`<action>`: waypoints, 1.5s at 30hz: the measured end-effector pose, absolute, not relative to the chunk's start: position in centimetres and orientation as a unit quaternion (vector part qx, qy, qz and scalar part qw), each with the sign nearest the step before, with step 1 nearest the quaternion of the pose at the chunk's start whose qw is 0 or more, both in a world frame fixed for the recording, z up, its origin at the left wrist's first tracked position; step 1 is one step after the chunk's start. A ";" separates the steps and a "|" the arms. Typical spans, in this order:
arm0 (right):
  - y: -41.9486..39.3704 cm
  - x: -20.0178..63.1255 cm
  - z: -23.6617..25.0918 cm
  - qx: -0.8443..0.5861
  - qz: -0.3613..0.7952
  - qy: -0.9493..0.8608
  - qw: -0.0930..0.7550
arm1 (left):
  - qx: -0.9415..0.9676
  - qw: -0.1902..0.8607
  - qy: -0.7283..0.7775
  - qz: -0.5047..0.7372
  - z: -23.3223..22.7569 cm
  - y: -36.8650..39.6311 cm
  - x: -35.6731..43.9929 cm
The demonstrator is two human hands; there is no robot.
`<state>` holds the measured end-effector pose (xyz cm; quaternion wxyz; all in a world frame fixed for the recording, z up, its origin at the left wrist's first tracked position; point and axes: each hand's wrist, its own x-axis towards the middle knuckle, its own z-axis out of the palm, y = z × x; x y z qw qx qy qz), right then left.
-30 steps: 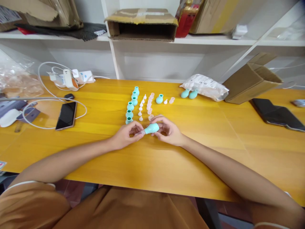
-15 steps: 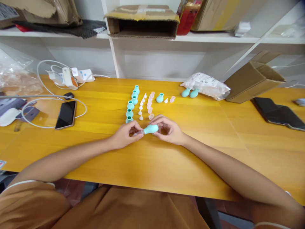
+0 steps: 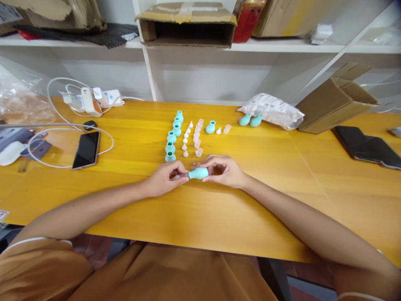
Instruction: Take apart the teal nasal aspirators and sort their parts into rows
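Note:
A teal squeeze bulb lies sideways between my two hands, just above the table. My left hand pinches a clear nozzle piece at the bulb's narrow neck; fingers partly hide it. My right hand grips the bulb's rounded end between thumb and fingers. Beyond my left hand runs a row of open-necked teal bulbs. Beside it are a row of small white pointed pieces and a row of pinkish clear cups. Tiny clear rings lie just behind the held bulb.
Farther right stand a single teal bulb, a white piece and a clear cup. Two teal bulbs lie by a plastic parcel. A phone with cables is left; a cardboard box and black pouch are right.
Both hands and the bulb have dropped slightly toward me, and the bulb lies more level. The tiny rings behind it now show. The grip looks the same.

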<state>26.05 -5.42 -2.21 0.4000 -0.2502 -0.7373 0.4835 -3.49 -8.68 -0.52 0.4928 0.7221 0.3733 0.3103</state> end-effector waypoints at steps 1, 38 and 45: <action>-5.4 26.1 -2.2 -0.249 0.483 -0.739 0.399 | 0.726 0.490 0.373 0.307 -0.5 -8.7 -3.5; -6.1 25.8 -1.4 -0.288 0.512 -0.730 0.348 | 0.756 0.478 0.353 0.274 0.0 -8.5 -3.4; -6.4 25.6 -1.2 -0.294 0.522 -0.726 0.337 | 0.764 0.471 0.344 0.275 0.0 -8.4 -3.4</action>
